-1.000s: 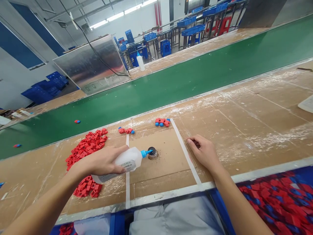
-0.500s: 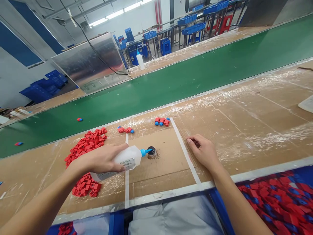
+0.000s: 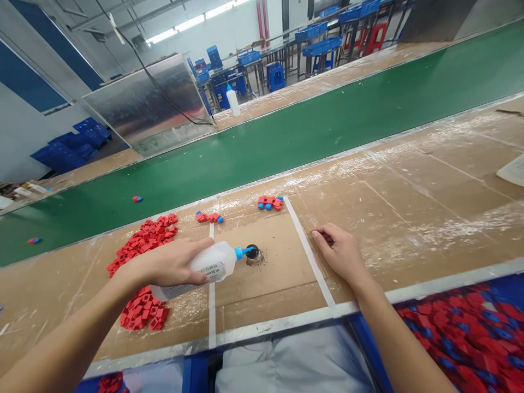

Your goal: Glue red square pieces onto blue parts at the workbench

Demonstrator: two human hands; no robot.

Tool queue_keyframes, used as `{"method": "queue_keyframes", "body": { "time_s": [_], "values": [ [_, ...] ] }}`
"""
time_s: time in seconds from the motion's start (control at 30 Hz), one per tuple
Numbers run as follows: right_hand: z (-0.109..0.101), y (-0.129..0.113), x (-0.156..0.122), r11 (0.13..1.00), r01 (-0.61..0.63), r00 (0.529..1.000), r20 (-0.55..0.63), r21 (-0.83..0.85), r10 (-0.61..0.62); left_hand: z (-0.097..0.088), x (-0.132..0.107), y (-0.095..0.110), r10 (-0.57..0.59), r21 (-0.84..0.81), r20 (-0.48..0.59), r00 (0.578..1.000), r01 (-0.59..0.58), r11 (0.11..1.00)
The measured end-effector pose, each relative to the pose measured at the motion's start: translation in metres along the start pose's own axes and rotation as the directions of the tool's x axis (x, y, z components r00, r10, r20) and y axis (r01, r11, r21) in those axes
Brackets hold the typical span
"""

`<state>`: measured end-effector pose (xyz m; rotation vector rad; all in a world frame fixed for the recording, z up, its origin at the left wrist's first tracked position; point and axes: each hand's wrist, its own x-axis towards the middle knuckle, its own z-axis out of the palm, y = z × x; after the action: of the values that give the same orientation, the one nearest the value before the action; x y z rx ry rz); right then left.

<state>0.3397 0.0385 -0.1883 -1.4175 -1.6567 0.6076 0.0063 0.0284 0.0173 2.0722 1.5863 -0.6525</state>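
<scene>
My left hand (image 3: 176, 265) is wrapped round a white squeeze bottle (image 3: 219, 262) with a printed label, tilted so that its blue nozzle (image 3: 241, 252) points to the right. The nozzle's tip lies at the mouth of a small round jar (image 3: 254, 254) with a dark opening, standing on a cardboard sheet (image 3: 282, 262). Under and behind the bottle spreads a heap of red blocks (image 3: 143, 240). My right hand (image 3: 338, 248) rests on the table beside a white tape strip, its fingers curled in, with nothing visible in them.
Red-and-blue joined pieces (image 3: 270, 203) lie behind the cardboard, with more pieces (image 3: 209, 217) to their left. Beyond runs a green conveyor belt (image 3: 286, 147) carrying small pieces. Another bottle (image 3: 233, 101) stands across it. A blue bin (image 3: 470, 338) of red-and-blue parts sits at lower right.
The small pieces on the green belt have shifted slightly to the right. The bottle's nozzle has moved very slightly at the jar. My right hand has stayed in place.
</scene>
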Motion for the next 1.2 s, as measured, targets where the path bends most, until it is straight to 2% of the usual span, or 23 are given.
{"method": "queue_keyframes", "body": {
  "time_s": [0.1, 0.43, 0.73, 1.2],
  "values": [
    [-0.0002, -0.0002, 0.0001, 1.000, -0.004, 1.000, -0.002, -0.003, 0.004, -0.0009, 0.0018, 0.0011, -0.009, 0.001, 0.030, 0.999, 0.009, 1.000],
    [-0.0002, 0.0001, -0.0005, 1.000, -0.008, 1.000, 0.003, 0.002, 0.008, -0.0041, 0.0036, 0.0008, 0.045, -0.007, 0.001, 0.999, -0.045, 0.999],
    [-0.0007, -0.0004, -0.0002, 1.000, -0.005, 1.000, 0.003, -0.003, 0.005, -0.0072, 0.0041, 0.0050, 0.016, 0.020, 0.001, 1.000, -0.016, 1.000],
    [-0.0008, 0.0018, -0.0014, 1.000, -0.013, 1.000, 0.005, 0.001, 0.013, -0.0079, 0.0033, -0.0045, 0.028, 0.011, 0.005, 1.000, -0.028, 1.000]
  ]
}}
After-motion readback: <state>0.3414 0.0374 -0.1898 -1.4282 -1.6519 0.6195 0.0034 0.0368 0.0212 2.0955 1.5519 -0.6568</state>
